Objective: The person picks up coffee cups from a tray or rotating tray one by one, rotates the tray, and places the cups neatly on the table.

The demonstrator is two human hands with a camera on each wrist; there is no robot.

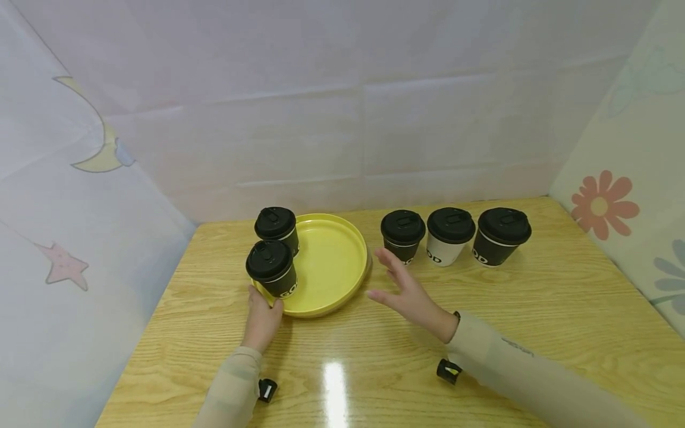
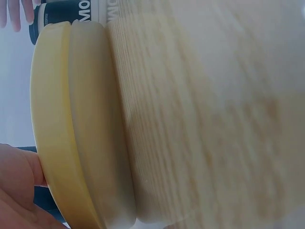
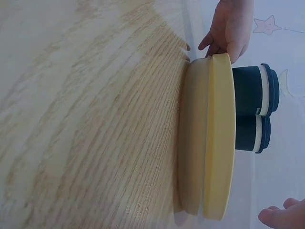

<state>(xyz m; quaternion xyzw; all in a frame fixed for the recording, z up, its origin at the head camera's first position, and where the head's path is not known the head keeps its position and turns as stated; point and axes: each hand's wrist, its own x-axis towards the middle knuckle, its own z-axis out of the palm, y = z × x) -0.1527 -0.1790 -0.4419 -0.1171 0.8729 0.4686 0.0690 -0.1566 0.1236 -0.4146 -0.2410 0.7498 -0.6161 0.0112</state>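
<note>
A round yellow tray (image 1: 332,261) sits on a beige round base (image 2: 97,129). Two black lidded paper cups, the nearer cup (image 1: 272,270) and the farther cup (image 1: 277,226), stand upright at the tray's left side. My left hand (image 1: 262,318) grips the tray's near-left rim, beside the nearer cup; some of its fingers are hidden in the head view. To the right of the tray my right hand (image 1: 409,297) hovers, fingers extended and thumb apart. It holds nothing and does not touch the tray.
Right of the tray, along the back, stand a black cup (image 1: 402,235), a white cup with black lid (image 1: 448,238) and another black cup (image 1: 499,238). The wooden table (image 1: 385,368) meets a pale backdrop behind. Both wrists carry small black cameras.
</note>
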